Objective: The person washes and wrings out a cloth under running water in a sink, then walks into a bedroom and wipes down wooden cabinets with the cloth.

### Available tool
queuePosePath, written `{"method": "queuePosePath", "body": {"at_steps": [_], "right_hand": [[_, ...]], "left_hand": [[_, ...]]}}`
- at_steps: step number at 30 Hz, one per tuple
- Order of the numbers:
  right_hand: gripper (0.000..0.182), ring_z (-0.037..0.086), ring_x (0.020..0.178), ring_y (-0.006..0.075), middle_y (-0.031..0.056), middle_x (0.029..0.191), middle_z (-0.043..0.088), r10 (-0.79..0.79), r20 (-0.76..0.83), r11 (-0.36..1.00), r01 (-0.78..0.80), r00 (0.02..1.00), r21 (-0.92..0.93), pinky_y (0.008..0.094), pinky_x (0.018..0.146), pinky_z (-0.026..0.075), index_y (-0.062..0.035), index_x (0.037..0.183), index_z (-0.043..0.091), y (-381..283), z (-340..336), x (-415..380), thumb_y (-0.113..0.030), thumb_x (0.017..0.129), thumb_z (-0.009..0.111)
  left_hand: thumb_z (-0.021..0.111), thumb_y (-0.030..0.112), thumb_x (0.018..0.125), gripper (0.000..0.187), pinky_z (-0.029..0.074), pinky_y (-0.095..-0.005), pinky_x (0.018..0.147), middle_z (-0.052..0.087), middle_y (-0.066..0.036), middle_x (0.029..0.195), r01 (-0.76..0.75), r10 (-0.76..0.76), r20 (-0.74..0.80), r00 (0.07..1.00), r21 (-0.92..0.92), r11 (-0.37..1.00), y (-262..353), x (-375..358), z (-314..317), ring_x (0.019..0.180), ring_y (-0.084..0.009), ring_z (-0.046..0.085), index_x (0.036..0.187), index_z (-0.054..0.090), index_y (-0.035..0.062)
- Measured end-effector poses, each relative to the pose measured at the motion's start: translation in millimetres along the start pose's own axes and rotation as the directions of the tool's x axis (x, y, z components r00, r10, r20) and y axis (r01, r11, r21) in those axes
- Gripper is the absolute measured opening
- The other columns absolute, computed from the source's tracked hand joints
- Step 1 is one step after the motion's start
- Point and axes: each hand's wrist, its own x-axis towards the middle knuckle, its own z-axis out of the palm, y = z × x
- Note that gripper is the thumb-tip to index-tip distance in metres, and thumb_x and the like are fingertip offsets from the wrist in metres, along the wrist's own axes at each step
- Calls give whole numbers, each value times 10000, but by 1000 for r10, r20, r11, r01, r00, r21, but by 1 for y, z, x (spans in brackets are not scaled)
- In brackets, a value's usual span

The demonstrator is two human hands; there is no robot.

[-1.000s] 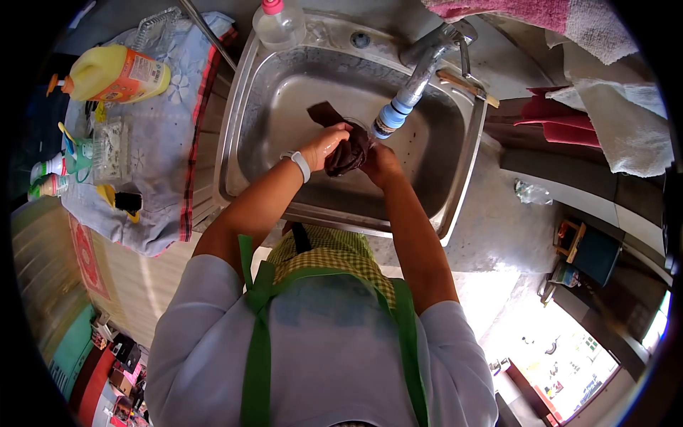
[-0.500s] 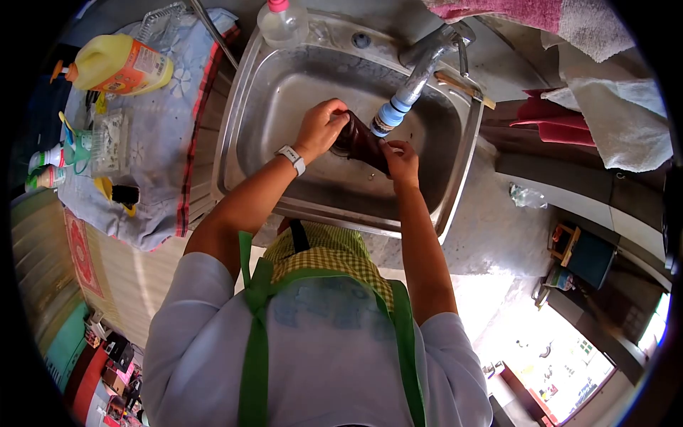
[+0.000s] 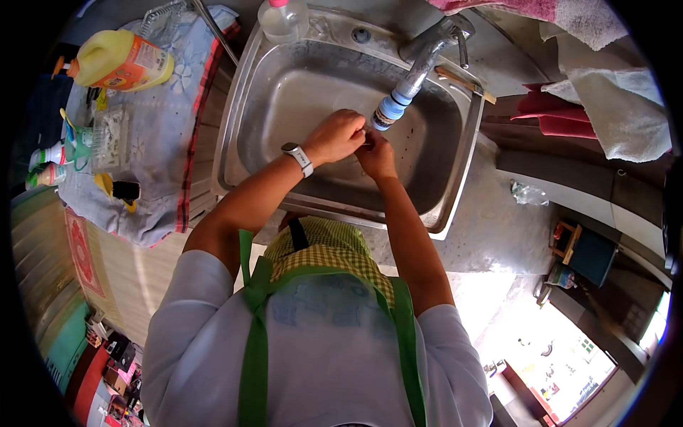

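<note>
My left hand [image 3: 337, 136] and my right hand [image 3: 376, 154] meet over the metal sink [image 3: 284, 99], just below the blue-ringed end of the faucet [image 3: 390, 109]. Both hands have their fingers closed. A little of something dark red [image 3: 369, 146] shows at the right hand's fingertips; most of it is hidden. What the left fingers pinch is too small to make out. A watch with a pale strap [image 3: 297, 159] is on my left wrist.
A clear bottle with a pink cap [image 3: 283, 21] stands at the sink's back left corner. Left of the sink, a yellow pump bottle [image 3: 122, 61] and a plastic box [image 3: 112, 139] lie on a cloth [image 3: 167, 188]. Towels [image 3: 615, 114] hang at the right.
My hands have come together under the faucet, the left moving right and the right moving left. The dark red item, stretched between them before, is now mostly hidden.
</note>
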Motion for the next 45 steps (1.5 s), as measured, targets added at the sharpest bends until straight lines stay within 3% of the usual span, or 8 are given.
{"method": "queuePosePath", "body": {"at_steps": [9, 11, 17, 23, 28, 30, 37, 45], "right_hand": [[108, 598, 805, 250, 127, 861, 620, -71, -67, 973, 54, 995, -226, 356, 722, 463, -39, 788, 590, 10, -53, 0, -143, 778, 562], [208, 566, 838, 232, 91, 933, 590, 354, 197, 625, -388, 914, 677, 375, 740, 449, -63, 965, 555, 20, -58, 6, -173, 790, 531], [271, 514, 961, 280, 120, 1012, 561, 347, 353, 215, -440, 869, 872, 472, 856, 381, -40, 1018, 494, 0, -35, 1, -223, 836, 415], [284, 503, 999, 288, 122, 995, 562, 291, 430, 54, -464, 854, 884, 447, 875, 379, -24, 994, 510, -15, -46, -14, -231, 833, 399], [220, 494, 1025, 271, 104, 1013, 544, 308, 322, 231, -399, 895, 887, 392, 885, 384, -54, 967, 563, -1, -41, -20, -184, 791, 536], [161, 490, 1017, 258, 103, 1075, 508, -25, -111, 949, 58, 994, 308, 362, 886, 382, -59, 879, 593, 7, -26, -23, -135, 743, 634], [249, 510, 966, 284, 165, 1000, 521, -23, -290, 995, 51, 957, 89, 357, 804, 410, -21, 911, 563, 9, 12, -5, -221, 775, 619], [309, 561, 825, 176, 69, 933, 578, 425, 453, 170, -561, 784, 810, 312, 758, 459, -35, 1046, 534, 38, -9, 33, -222, 799, 539]], "left_hand": [[574, 86, 765, 148, 406, -291, 581, 514, -89, 705, 392, -424, 70, 903, -538, 746, -19, -5, -21, 611, -182, 507, 791, 440, 29], [566, 58, 785, 146, 411, -279, 590, 519, -64, 689, 326, -322, 58, 945, -241, 914, -17, -5, -24, 622, -162, 505, 827, 427, 49], [576, 74, 724, 278, 441, -357, 769, 591, -136, 879, 403, -406, -30, 913, 197, 894, -78, -22, 19, 855, -282, 561, 993, 538, 20], [484, 350, 831, 347, 429, -406, 853, 558, -102, 1057, 819, -740, 645, 191, -520, -242, -22, 0, 35, 1023, -207, 526, 1038, 529, 74], [489, 379, 839, 330, 503, -361, 717, 600, -77, 906, 535, -486, 728, 484, -685, -494, -50, -6, 82, 827, -195, 595, 983, 532, 85], [488, 386, 841, 321, 515, -351, 673, 607, -68, 856, 545, -487, 713, 504, -700, -462, -53, -9, 86, 758, -189, 605, 965, 533, 94], [435, 280, 844, 220, 489, -332, 678, 579, -50, 775, 355, -599, 615, 513, -788, -504, -12, -4, 80, 734, -180, 571, 823, 543, 89], [367, 283, 864, 280, 477, -370, 756, 589, -71, 855, 404, -572, 687, 448, -726, -556, 2, 10, 61, 829, -230, 578, 876, 541, 64]]}}
